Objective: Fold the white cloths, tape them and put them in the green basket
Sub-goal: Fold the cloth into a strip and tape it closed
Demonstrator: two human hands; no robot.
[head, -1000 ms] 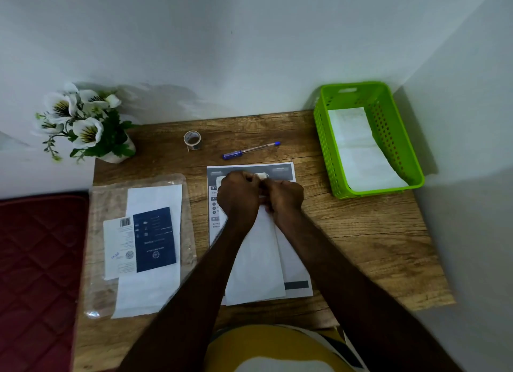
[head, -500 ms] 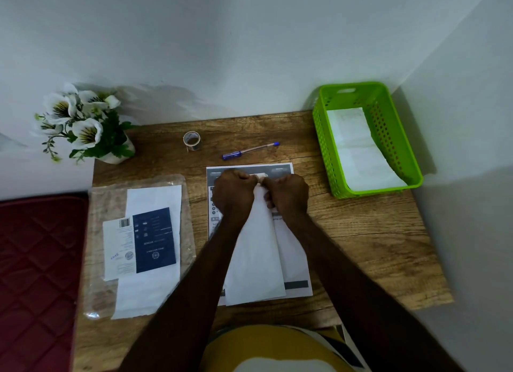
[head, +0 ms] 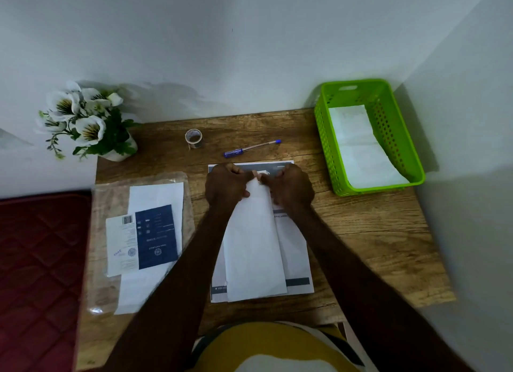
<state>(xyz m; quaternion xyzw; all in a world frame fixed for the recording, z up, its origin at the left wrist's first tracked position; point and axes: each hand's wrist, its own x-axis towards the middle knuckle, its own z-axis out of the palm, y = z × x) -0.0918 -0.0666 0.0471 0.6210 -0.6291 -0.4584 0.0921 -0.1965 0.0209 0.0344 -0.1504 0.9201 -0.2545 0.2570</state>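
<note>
A long folded white cloth (head: 254,249) lies on a printed sheet (head: 295,249) in the middle of the wooden table (head: 374,233). My left hand (head: 226,187) and my right hand (head: 290,188) both pinch the cloth's far end with curled fingers, one on each side. A small roll of tape (head: 194,138) stands behind them on the table. At the back right sits the green basket (head: 324,138) with a folded white cloth (head: 361,149) inside it.
A blue pen (head: 251,149) lies between the tape and my hands. A clear plastic packet (head: 111,205) with white cloth and a dark blue label lies at the left. A pot of white flowers (head: 88,122) stands back left. A dark red cushion (head: 39,274) borders the table's left edge.
My hands have drawn slightly apart at the cloth's far end, so more white cloth shows between them. The cloth itself has stayed where it was.
</note>
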